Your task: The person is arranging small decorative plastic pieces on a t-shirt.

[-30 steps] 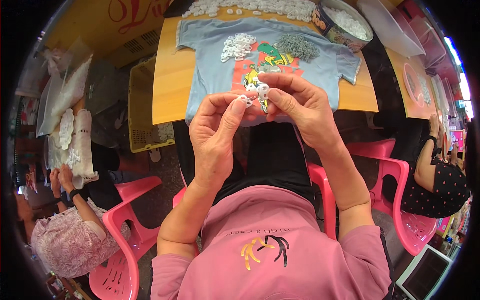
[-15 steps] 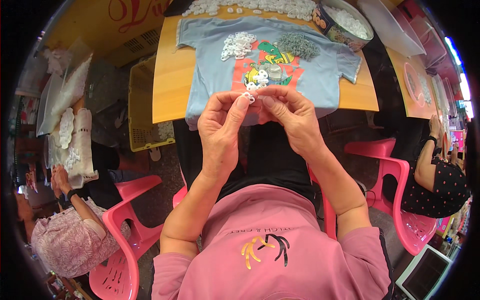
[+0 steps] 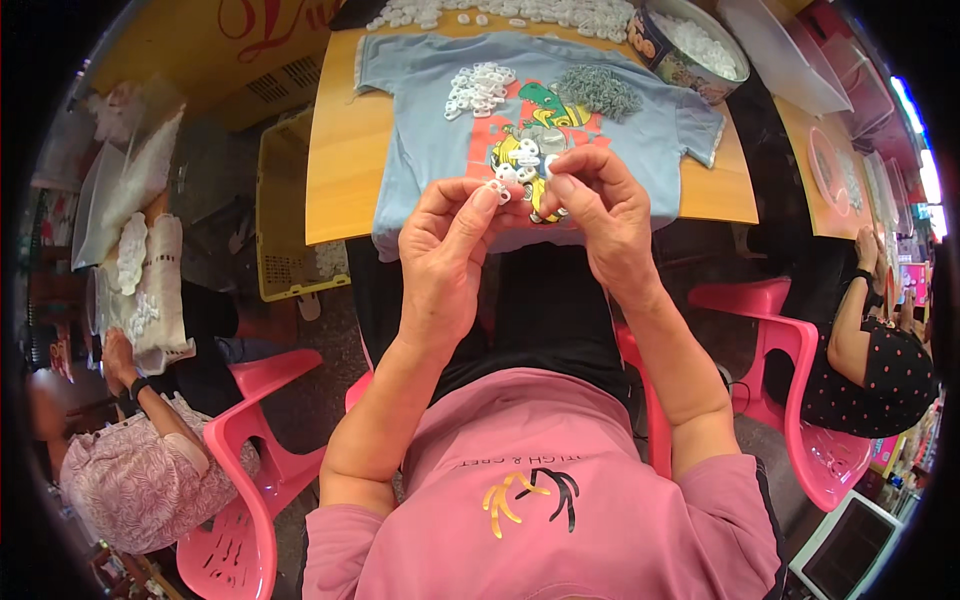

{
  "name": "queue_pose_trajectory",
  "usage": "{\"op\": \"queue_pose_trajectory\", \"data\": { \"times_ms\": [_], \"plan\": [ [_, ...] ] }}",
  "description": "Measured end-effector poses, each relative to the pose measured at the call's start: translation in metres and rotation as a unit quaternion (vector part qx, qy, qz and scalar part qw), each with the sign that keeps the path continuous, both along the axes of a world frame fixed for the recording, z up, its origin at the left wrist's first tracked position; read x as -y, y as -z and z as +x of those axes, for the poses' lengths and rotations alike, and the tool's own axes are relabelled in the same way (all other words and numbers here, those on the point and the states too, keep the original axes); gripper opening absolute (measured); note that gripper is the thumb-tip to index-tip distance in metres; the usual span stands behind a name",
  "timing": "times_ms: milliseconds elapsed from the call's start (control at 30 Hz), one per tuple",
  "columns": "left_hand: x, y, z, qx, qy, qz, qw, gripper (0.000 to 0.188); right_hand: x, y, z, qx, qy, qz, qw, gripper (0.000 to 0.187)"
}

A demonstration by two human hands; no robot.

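Note:
My left hand [image 3: 445, 235] pinches a small white plastic piece with holes [image 3: 499, 191] between thumb and forefinger. Close to it on the right, my right hand [image 3: 608, 205] has its thumb and forefinger drawn together; what they hold, if anything, I cannot make out. Just beyond my fingertips lie several white plastic pieces [image 3: 522, 154] on a light blue T-shirt [image 3: 430, 140] with a dinosaur print. Farther up the shirt are a heap of white plastic pieces [image 3: 479, 90] and a heap of small grey pieces [image 3: 598, 92].
The shirt covers much of a wooden table [image 3: 340, 160]. More white pieces [image 3: 560, 14] line its far edge, beside a round tin [image 3: 690, 45] of them. A yellow crate [image 3: 290, 210] stands left of the table. People sit on pink chairs [image 3: 262, 470] at both sides.
My right hand has moved right, away from my left hand, uncovering more of the shirt's print. My left hand stays nearly in place with its white piece.

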State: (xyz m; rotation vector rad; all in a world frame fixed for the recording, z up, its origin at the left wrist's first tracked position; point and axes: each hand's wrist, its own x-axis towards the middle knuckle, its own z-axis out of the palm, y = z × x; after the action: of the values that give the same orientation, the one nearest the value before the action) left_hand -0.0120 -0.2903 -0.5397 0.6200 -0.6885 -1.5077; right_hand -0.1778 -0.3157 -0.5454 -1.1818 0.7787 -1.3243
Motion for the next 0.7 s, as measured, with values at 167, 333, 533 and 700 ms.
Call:
{"op": "queue_pose_trajectory", "data": {
  "times_ms": [167, 333, 533, 700],
  "plan": [
    [0.001, -0.003, -0.002, 0.017, 0.006, 0.018, 1.000, 0.013, 0.000, -0.009, 0.000, 0.054, -0.004, -0.007, 0.999, 0.022],
    [0.000, -0.009, -0.008, 0.065, 0.002, 0.000, 0.998, 0.013, -0.002, -0.013, -0.004, 0.066, -0.055, 0.052, 0.995, 0.032],
    [0.001, -0.008, -0.010, 0.095, 0.003, -0.003, 0.995, 0.014, -0.008, -0.016, -0.002, 0.073, -0.066, 0.066, 0.993, 0.033],
    [0.000, -0.009, -0.009, 0.107, 0.005, 0.002, 0.994, 0.014, -0.009, -0.017, -0.002, 0.028, -0.053, 0.040, 0.997, 0.033]
  ]
}}
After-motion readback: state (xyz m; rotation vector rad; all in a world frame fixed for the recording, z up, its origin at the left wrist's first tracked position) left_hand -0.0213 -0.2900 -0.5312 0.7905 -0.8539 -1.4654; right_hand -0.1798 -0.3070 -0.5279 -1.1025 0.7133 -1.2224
